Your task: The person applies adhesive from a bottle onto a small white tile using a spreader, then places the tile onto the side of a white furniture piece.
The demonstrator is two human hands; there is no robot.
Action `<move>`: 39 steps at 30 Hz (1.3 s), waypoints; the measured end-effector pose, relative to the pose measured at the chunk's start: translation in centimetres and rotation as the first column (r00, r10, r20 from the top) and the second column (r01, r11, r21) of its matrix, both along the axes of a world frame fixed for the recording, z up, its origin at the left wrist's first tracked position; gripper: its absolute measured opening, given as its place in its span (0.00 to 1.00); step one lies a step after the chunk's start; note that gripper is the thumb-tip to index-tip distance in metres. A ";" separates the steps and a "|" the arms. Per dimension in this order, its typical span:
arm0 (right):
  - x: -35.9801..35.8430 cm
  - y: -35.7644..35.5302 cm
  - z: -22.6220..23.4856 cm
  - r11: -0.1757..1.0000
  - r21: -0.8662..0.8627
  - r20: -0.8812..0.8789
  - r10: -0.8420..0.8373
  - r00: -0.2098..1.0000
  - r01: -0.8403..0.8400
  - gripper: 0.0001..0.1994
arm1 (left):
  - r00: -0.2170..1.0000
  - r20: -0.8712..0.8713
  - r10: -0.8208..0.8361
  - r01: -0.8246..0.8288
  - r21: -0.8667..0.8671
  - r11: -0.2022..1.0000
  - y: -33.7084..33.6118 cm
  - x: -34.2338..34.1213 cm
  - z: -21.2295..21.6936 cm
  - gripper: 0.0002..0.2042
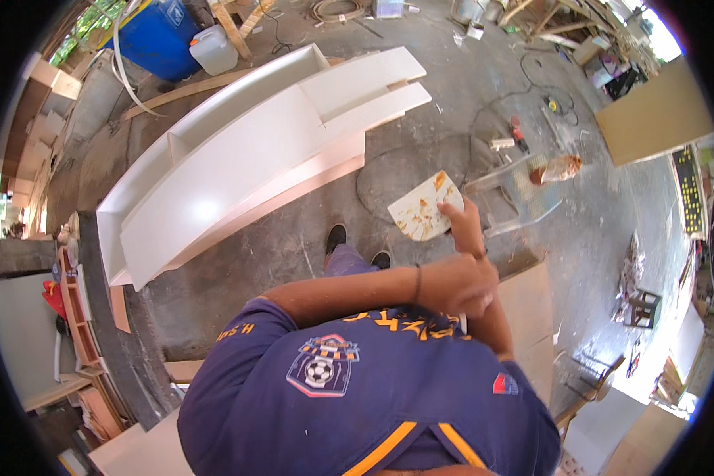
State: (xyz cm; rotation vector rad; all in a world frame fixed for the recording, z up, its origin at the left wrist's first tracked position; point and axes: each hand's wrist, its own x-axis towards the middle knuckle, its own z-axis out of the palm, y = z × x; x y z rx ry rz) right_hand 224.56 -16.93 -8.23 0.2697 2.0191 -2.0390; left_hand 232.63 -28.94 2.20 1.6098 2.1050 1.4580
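Note:
My right hand [466, 222] pinches the near right edge of a white flat piece [427, 208], smeared with orange-brown patches, its thumb lying on top. My left arm reaches across my body, and my left hand [456, 285] is closed just over my right forearm. A small pale end [463, 324] shows below that fist; what it belongs to is hidden. Ahead and to the left stands a long white cabinet-like panel assembly [238, 159] with open compartments, apart from both hands.
Beyond the white piece, a low translucent table [523, 194] carries a brown-stained plastic bag or bottle [562, 169]. A red power tool [518, 133] and loose cables lie on the concrete floor. A blue barrel [159, 36] and white jerrycan [213, 51] stand far left. Tan board [654, 111] at right.

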 end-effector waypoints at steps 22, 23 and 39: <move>5.1 -1.5 9.4 0.988 0.081 -0.199 0.148 0.969 -0.135 0.17 | 0.567 0.034 0.823 -0.806 0.229 0.546 -6.4 -7.1 -5.3 0.04; 5.1 -1.6 9.6 0.988 0.075 -0.197 0.147 0.969 -0.134 0.17 | 0.574 0.085 0.815 -0.809 0.214 0.547 -6.3 -7.1 -5.4 0.05; 5.5 -0.9 9.2 0.948 -0.128 -0.027 0.291 0.956 -0.292 0.18 | 0.747 -0.318 0.584 -0.613 0.010 0.790 -9.1 -6.6 -4.9 0.02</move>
